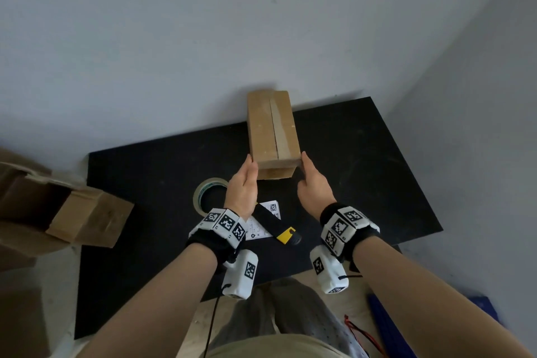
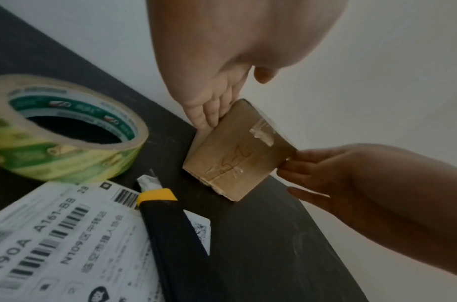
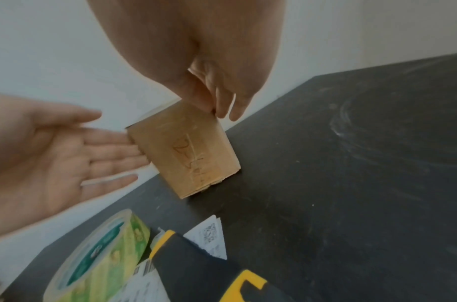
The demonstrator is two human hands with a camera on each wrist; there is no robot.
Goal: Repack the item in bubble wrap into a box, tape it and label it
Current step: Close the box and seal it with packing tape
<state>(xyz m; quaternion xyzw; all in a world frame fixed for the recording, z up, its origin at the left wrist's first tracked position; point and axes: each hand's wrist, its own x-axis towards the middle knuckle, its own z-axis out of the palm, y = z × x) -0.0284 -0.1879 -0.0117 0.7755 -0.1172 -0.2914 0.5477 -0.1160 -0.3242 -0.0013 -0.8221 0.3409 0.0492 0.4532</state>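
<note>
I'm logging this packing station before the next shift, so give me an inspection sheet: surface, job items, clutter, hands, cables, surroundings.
Surface: black table, scuffed with pale marks.
Job's things: cardboard box closed, tape along its top seam; tape roll lying flat; shipping label loose on the table, partly under the utility knife.
Clutter: nothing seen on the table.
Grippers: left hand and right hand flank the box's near end, straight fingers against its sides.
Cables: black cable hanging from the left wrist camera; red wires at lower right.
Surroundings: pale wall; open cardboard cartons to the left.
</note>
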